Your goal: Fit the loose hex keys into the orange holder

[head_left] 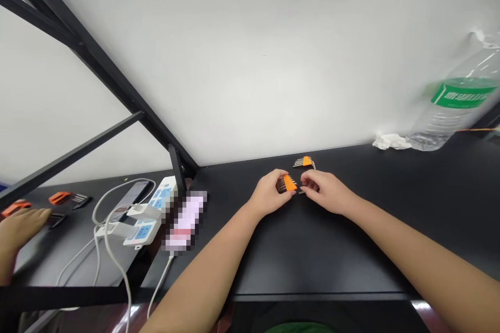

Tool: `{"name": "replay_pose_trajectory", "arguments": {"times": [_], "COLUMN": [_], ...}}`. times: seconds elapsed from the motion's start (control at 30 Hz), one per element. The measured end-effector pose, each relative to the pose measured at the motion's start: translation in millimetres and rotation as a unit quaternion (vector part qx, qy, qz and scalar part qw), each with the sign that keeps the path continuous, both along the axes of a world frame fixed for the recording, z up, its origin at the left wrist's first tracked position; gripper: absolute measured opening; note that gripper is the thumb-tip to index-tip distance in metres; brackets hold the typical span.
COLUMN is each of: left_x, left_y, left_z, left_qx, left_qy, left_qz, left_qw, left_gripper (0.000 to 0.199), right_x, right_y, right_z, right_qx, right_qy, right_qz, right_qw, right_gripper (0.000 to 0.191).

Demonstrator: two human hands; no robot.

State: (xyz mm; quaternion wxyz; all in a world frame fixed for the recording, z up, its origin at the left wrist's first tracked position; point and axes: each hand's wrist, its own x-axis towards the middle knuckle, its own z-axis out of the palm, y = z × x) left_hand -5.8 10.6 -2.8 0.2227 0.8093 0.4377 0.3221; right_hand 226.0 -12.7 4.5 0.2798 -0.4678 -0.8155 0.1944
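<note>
Left hand (269,195) grip clenched on orange hex key holder (288,182), held just above the desk (351,250). Right hand (326,191) pinches one key at the holder's side. Judged light, rigid, smooth steel; best held by the plastic body. Second set (304,162) lies just beyond.

left hand (269,195) grips orange hex-key holder (289,182) | right hand (326,191) pinches a key at its end | second holder (304,162) just behind on black table (351,250)

Both forearms stretched forward, left hand (269,195) curled, fingers pinched, right hand (326,191) curled beside it, fingertips nearly meeting
</note>
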Motion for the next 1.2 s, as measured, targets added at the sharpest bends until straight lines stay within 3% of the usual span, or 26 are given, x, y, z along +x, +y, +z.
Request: {"name": "replay_pose_trajectory", "arguments": {"times": [0.13, 0.43, 0.67, 0.77, 0.93, 1.03, 1.2], "left_x": [5, 9, -4, -5, -2, -1, 1], "left_y": [-4, -1, 11, 14, 9, 8, 4], "left_z": [1.7, -1.1, -8.2, -10.0, -10.0, -9.9, -7.1], "left_qx": [0.015, 0.004, -0.026, -0.035, -0.018, -0.015, -0.001], "left_qy": [0.006, 0.044, 0.022, 0.004, 0.007, 0.014, 0.017], "left_qz": [-0.008, 0.02, 0.056, 0.063, 0.041, 0.027, -0.006], "left_qw": [1.0, 0.999, 0.998, 0.997, 0.999, 0.999, 1.0], "left_gripper": [0.044, 0.046, 0.046, 0.045, 0.05, 0.05, 0.051], "right_x": [-11, -6, 29, 37, 35, 31, 21], "right_y": [0, 5, 21, 24, 19, 15, 7], "right_z": [-4.1, -5.3, 3.3, 4.1, 0.9, -4.2, -4.1], "right_qx": [-0.009, 0.037, -0.074, -0.109, -0.078, -0.067, -0.046], "right_qy": [0.017, -0.005, -0.079, -0.113, -0.141, -0.146, -0.124], "right_qz": [0.024, -0.049, -0.147, -0.127, -0.038, 0.006, 0.019], "right_qw": [1.0, 0.998, 0.983, 0.979, 0.986, 0.987, 0.991], "right_gripper": [0.01, 0.022, 0.02, 0.014, 0.018, 0.01, 0.014]}}
